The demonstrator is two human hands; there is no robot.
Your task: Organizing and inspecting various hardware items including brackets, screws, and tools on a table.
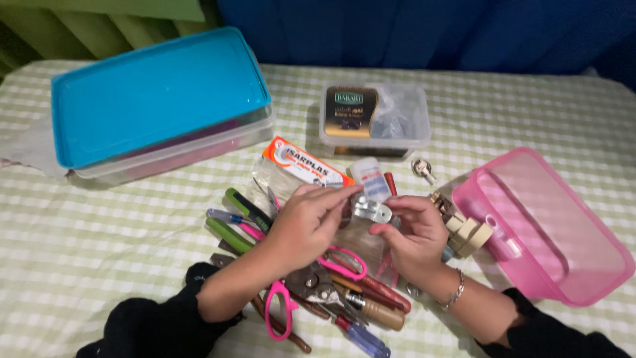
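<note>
Tools [331,292] piled beneath both hands; pink box [550,229] beside the right hand [414,235]; fingers of both it and the left hand [308,222] pinch a metal bracket [371,210] between them.

My green-checked cloth surface [99,225]: teal-lidded clear plastic box [159,99] at ten o'clock, pink translucent plastic tub [550,225] at three, tool heap [318,285] at six.

I see three plastic boxes: one with a blue lid [159,93], one small clear one [375,119], and one pink one [553,225]. There is one pair of pink scissors [281,311]. My two hands [308,222] [414,235] share one metal piece [371,209].
</note>
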